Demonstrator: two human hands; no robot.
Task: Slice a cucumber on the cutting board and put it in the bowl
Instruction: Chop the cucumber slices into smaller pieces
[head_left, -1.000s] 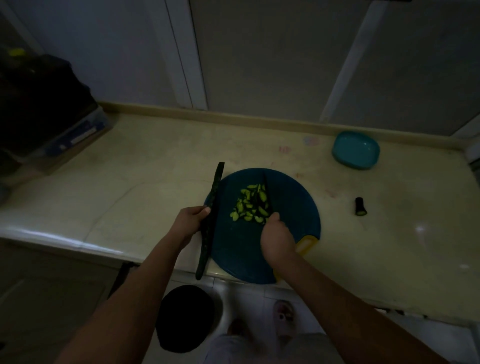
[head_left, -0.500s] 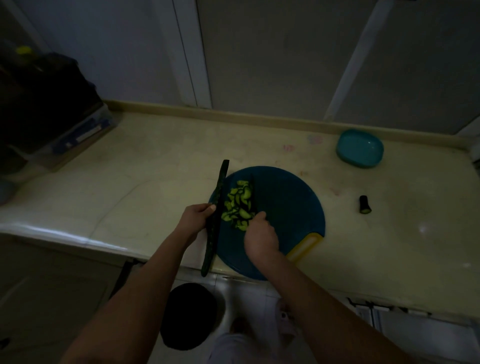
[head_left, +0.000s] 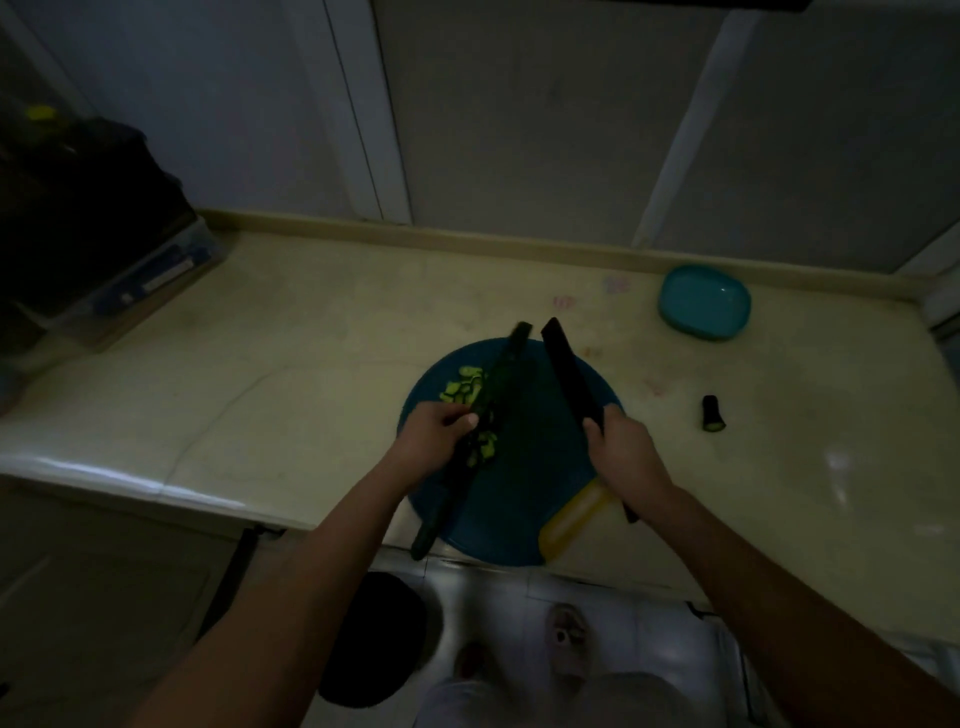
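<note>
Dark green and thin, the cucumber (head_left: 500, 376) slants across the left of the cutting board (head_left: 524, 483), the left hand (head_left: 434, 439) with fingers (head_left: 461, 419) curled round its middle. It is probably stiff yet slick, so hold there. The right hand (head_left: 626, 454) grips the knife (head_left: 569, 374).

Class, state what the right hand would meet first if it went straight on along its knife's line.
Likely nothing nearby: the right hand aims its black knife away, slightly left, just missing the long dark cucumber. Ahead lies bare cream countertop, then the wall ledge. Depth is unclear.

Cream counter (head_left: 270, 374); clear storage box (head_left: 156, 273) far left; dark round object (head_left: 374, 639) below.
</note>
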